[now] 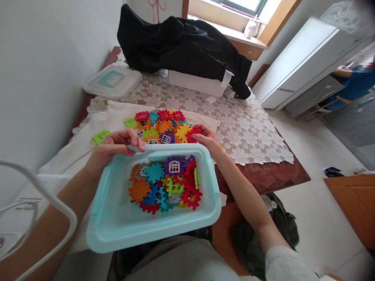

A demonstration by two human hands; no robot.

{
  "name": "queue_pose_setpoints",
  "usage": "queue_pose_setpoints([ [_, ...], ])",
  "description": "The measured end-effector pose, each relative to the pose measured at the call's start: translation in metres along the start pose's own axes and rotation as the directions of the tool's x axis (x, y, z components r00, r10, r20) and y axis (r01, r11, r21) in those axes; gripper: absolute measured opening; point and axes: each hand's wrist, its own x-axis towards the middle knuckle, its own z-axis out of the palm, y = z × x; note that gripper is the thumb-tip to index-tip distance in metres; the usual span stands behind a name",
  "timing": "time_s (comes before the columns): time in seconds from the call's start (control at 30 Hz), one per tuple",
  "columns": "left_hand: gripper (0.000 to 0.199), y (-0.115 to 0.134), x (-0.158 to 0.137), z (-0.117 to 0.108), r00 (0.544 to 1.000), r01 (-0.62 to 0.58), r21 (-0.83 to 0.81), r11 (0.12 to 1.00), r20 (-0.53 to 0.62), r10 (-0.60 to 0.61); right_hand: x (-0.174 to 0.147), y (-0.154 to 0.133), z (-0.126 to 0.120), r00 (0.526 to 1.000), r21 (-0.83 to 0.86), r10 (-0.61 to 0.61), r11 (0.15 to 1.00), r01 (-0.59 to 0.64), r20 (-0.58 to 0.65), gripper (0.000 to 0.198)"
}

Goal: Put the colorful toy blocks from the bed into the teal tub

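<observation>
Lace-topped table (249,132) lies beyond teal tub (158,230) — black cloth (184,45) and window (247,4) farther back, small print (27,205) left of tub unreadable. Left hand (116,146) pinches tub's rim (170,148), right hand (207,140) pinches red tile (191,135) just behind it — more tiles (155,175) lie inside tub and behind.

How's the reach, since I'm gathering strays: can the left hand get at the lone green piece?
Probably yes: the green piece lies near the left hand, nothing between, though that hand grips the tub's rim.
</observation>
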Motion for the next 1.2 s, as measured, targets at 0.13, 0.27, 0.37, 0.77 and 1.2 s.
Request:
queue_pose_setpoints([
  [0.13, 0.017, 0.000, 0.000, 0.002, 1.000, -0.005, -0.001, 1.000, -0.014, 0.005, -0.005, -0.008, -0.015, 0.995, 0.084, -0.052, 0.995, 0.059, -0.083, 0.048],
  [0.27, 0.018, 0.000, 0.000, 0.004, 1.000, -0.006, 0.001, 1.000, -0.007, 0.006, -0.014, -0.009, -0.017, 0.997, 0.099, -0.067, 0.993, 0.063, 0.033, 0.051],
  [0.37, 0.017, 0.001, 0.000, 0.004, 1.000, -0.006, -0.003, 1.000, -0.010, 0.006, -0.021, -0.017, -0.007, 0.965, 0.045, -0.075, 0.997, 0.066, 0.253, 0.045],
  [0.77, 0.017, 0.001, -0.001, 0.007, 0.999, -0.029, 0.015, 0.999, -0.037, 0.030, -0.014, 0.005, 0.009, 0.961, -0.451, -0.223, 0.850, 0.273, 0.162, 0.046],
  [1.2, 0.017, 0.002, 0.000, 0.003, 1.000, -0.009, 0.002, 1.000, 0.018, 0.009, -0.006, 0.024, 0.004, 0.847, -0.725, -0.195, 0.445, 0.526, 0.495, 0.029],
])
